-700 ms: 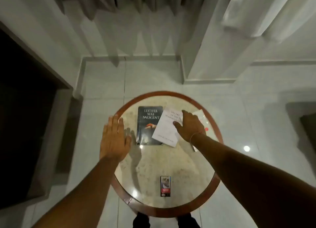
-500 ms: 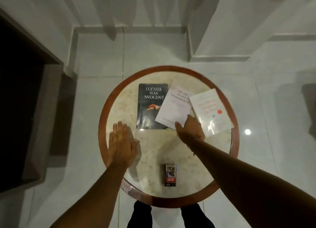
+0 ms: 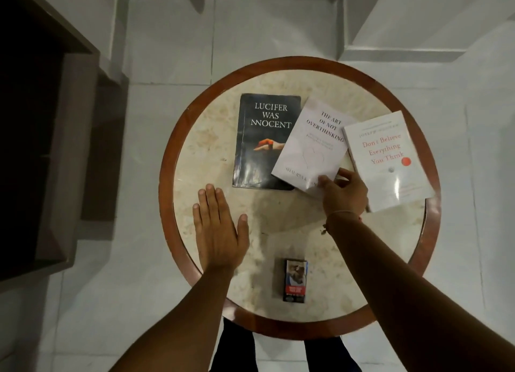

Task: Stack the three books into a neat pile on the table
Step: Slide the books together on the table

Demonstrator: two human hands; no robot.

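Three books lie on a round marble table (image 3: 211,148) with a wooden rim. A black book (image 3: 264,137) titled "Lucifer Was Innocent" is at the left. A white book (image 3: 312,145), "The Art of Not Overthinking", lies tilted with its left side overlapping the black one. A second white book (image 3: 387,159) with red lettering lies at the right, its corner over the middle book. My right hand (image 3: 344,191) pinches the near right corner of the middle white book. My left hand (image 3: 218,226) rests flat on the table with fingers spread, apart from the books.
A small printed box (image 3: 295,280) stands near the table's front edge between my arms. White tiled floor surrounds the table. A dark piece of furniture (image 3: 47,148) is at the left, and wall bases run along the back.
The view has tipped further down onto the table. My right hand has gone from resting at the white book's near edge to pinching its corner. My left hand stays flat.
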